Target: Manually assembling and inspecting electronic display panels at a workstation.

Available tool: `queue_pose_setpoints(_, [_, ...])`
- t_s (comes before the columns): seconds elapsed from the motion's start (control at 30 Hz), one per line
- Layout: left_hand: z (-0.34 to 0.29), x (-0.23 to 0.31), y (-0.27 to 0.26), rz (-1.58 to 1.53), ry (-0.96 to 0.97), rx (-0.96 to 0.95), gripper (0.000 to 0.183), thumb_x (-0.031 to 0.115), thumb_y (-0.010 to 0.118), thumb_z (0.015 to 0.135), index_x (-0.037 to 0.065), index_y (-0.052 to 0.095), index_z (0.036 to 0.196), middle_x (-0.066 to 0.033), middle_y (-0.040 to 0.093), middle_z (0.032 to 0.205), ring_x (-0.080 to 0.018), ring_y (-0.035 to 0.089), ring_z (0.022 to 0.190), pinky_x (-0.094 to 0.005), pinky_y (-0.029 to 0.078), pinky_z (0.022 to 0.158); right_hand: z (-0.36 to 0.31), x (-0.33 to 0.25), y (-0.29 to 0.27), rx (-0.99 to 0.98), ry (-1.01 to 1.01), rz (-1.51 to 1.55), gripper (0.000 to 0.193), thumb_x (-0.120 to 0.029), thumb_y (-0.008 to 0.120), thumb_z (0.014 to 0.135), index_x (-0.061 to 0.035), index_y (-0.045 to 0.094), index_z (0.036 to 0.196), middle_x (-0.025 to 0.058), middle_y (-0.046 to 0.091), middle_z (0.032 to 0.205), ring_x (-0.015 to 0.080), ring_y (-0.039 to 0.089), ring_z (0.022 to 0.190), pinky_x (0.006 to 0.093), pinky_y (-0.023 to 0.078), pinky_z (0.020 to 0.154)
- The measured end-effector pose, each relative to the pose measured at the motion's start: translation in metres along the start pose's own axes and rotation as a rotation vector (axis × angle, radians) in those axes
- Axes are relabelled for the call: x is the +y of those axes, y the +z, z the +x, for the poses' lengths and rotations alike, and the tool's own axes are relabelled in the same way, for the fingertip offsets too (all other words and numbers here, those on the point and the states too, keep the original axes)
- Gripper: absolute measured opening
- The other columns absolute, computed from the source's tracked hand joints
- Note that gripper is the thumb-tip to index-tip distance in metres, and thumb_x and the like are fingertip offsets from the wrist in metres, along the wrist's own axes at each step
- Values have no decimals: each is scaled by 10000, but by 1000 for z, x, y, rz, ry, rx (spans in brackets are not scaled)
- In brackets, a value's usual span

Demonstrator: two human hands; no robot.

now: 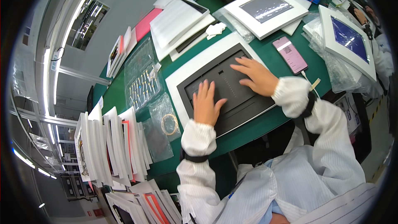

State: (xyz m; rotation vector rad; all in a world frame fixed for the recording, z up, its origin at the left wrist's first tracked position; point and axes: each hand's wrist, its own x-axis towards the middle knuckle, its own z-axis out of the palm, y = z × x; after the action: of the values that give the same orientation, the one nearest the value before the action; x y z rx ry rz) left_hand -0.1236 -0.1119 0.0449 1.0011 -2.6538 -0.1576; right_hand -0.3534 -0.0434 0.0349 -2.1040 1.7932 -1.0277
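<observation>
A dark grey rectangular panel (232,112) with a raised inner plate and a small square opening lies on a white foam sheet (173,84). On the panel's left part rests my left hand (206,104), fingers stretched and thumb apart. Toward the panel's upper right lies my right hand (258,76), its fingers spread on the surface. Neither hand grips anything. Just left of the foam is a clear bag (159,110) with a coiled yellowish cable (169,124). Beyond my right hand lies a pink-screened phone (290,54) with a white cable plugged in.
A clear tray (139,66) of small connector parts sits at left. Foam sheets (178,23) are stacked behind it. White-framed screens (267,6) lie at the back, one more (350,37) at right near another person's hand (360,16). Upright foam-wrapped panels (107,145) line the lower left.
</observation>
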Motion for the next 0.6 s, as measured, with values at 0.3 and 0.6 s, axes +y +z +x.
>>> queue_pose_setpoints(0.3, [-73, -53, -11, -74, -611, 29, 503, 330, 629, 835, -65, 530, 1130, -221, 548, 977, -356, 537, 913, -408, 426, 813, -92, -10, -10, 239, 509, 33, 380, -208, 643, 815, 9, 551, 1113, 152, 469, 1062, 308, 464, 1020, 363, 402, 895])
queue_pose_setpoints(0.6, [-70, -60, -7, -47, -656, 34, 484, 402, 611, 812, -20, 617, 1049, -185, 593, 904, -326, 580, 824, -407, 457, 750, -72, -14, -17, 141, 540, -152, 226, -199, 650, 755, 19, 592, 772, 156, 510, 884, 320, 563, 831, 425, 469, 710])
